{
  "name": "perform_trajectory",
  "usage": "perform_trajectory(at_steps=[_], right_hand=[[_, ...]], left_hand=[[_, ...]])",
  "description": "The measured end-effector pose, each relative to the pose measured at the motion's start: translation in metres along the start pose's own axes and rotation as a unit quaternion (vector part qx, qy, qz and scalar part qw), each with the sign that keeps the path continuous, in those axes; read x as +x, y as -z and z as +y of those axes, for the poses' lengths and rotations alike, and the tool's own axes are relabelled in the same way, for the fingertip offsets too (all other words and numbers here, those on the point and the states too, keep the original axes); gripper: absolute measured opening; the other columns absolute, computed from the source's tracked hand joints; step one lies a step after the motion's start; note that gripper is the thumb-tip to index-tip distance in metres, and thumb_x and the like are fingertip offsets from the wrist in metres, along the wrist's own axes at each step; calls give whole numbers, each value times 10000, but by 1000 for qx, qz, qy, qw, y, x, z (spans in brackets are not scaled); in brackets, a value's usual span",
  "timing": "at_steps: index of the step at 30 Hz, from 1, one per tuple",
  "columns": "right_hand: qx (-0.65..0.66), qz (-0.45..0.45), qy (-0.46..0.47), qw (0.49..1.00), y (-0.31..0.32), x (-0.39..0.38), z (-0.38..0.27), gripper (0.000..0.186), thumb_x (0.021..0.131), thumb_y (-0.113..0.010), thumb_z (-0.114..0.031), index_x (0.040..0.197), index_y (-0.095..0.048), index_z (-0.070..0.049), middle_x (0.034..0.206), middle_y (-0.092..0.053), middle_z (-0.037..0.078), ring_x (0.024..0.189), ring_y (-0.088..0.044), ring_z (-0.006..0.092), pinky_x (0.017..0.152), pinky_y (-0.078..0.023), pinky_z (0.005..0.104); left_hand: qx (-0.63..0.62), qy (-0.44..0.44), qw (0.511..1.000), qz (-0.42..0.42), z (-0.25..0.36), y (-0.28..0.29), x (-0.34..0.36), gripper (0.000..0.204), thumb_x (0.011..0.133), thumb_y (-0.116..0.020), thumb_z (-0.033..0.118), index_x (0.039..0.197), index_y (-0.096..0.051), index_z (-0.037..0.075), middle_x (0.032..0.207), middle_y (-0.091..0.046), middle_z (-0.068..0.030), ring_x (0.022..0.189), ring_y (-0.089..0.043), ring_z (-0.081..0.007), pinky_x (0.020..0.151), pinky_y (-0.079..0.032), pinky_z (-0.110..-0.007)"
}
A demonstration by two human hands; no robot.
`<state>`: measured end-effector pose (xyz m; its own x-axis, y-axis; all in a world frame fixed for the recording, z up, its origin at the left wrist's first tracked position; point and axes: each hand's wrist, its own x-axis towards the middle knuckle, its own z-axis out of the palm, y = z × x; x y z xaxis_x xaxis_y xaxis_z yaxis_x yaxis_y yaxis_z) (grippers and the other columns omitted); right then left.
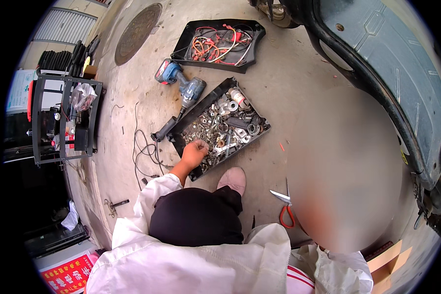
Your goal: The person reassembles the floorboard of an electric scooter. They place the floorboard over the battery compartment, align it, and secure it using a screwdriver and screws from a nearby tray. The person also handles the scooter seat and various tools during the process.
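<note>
My left hand point(195, 154) reaches into the near edge of a black tray point(215, 96), its fingers closed together low over small metal parts. Whether a part is pinched there I cannot make out. Loose nuts, bolts and washers point(201, 128) fill much of the tray, with larger metal fittings and a small white-and-red container point(239, 98) toward its far right. Outside the picture or hidden, my right hand does not show. Against the tray's left side lies a blue-and-black cordless power tool point(192, 91), beside a dark cylindrical piece point(165, 129).
Beyond the tray stands a second black tray point(250, 63) with tangled wires. Red-handled scissors point(286, 215) lie right of my shoe point(232, 180). Black cable point(147, 152) trails at left, near a shelf cart point(66, 159). A blue-grey vehicle panel point(402, 63) curves along the right; a blurred area covers the middle right.
</note>
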<state>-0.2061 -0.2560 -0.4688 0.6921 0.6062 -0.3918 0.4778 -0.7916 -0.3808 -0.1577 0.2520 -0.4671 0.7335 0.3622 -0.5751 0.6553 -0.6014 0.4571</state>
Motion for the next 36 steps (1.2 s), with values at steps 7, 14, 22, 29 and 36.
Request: perform_trajectory(at_steps=[7,14,22,29,36], right_hand=[[20,115,-213,970,62,-22,40,684,790,-799,-179,1378,-484,-29,1356,-484,228,1246,-478,443,1059,-413,491],[195,130,-556,798,17,-70,147,755,850,-802,-273,1426,-382,-25,1195,-584,226,923,-651,347,691,-554,443],[438,196,-498,722,53,-73,139,639,968,-692,-235,1453,-344,-5,962,-688,205,683,-696,232,562,-577,337],[312,-167,-555,753,-60,-283,45,441,804,-778,-304,1097,-642,-4,975,-729,225,966,-706,390,844,-556,429],[425,-181,-515,723,-138,-260,-83,345,876,-701,-247,1096,-643,13,991,-722,201,964,-681,348,828,-538,388]], left_hand=[[-211,31,969,-128,-15,8,-4,134,963,-689,136,1036,-710,25,897,-685,4,792,-592,-67,708,-500,-242],[71,-132,978,145,-3,39,22,422,909,-670,119,1327,-620,86,1289,-632,-152,1111,-631,-304,968,-503,-372],[182,-248,950,41,-12,37,58,630,894,-669,88,1490,-463,98,1523,-447,-213,1408,-429,-391,1174,-346,-414],[216,-271,937,-40,-17,26,23,601,869,-671,28,1446,-505,65,1444,-496,-233,1331,-479,-420,1142,-371,-433],[270,-205,937,-84,12,33,-10,396,885,-697,130,1260,-624,24,1209,-605,-230,1143,-579,-418,1003,-469,-445]])
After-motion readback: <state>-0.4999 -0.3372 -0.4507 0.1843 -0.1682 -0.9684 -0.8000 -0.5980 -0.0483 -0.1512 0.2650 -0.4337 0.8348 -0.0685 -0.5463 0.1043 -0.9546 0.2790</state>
